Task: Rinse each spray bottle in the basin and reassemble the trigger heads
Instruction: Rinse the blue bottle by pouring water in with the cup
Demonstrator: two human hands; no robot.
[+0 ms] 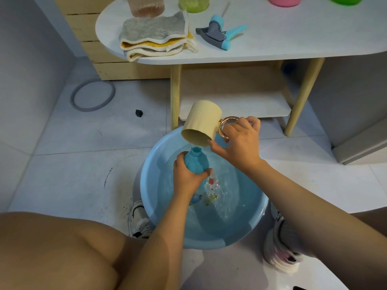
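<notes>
A light blue basin [159,208] of water sits on the floor between my feet. Over it, my left hand [185,178] grips a blue spray bottle [195,162] with no head on, its open neck pointing up. My right hand [238,141] holds a beige cup [202,123] by its copper ring handle, tipped mouth-down so a thin stream of water falls into the bottle's neck. A blue and grey trigger head [219,33] lies on the white table [282,38] beyond the basin.
Folded cloths [156,35] lie on the table's left end. Pink, yellow-green and green containers line its far edge. The table's wooden legs and low shelf [234,105] stand just behind the basin. A grey ring [93,94] and a small black piece [138,113] lie on the floor.
</notes>
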